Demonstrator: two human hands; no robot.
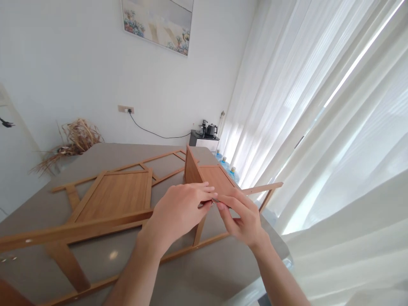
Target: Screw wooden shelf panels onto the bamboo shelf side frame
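My left hand (186, 208) and my right hand (240, 214) meet above the edge of a partly assembled wooden frame. A small thin metal piece (215, 200) shows between the fingertips, pinched by my right thumb and fingers; its exact kind is too small to tell. My left fingers are curled together close against it, and what they hold, if anything, is hidden. Just beyond the hands an upright wooden panel (192, 165) stands beside a flat wooden panel (217, 178). Both belong to the frame, partly covered by my hands.
A second wooden panel section (119, 191) with long rails lies on the grey table (223, 272), to the left. Wooden legs (263, 188) jut past the table's right edge near the white curtains (318, 106). Water bottles (233, 174) and a kettle (211, 129) stand beyond.
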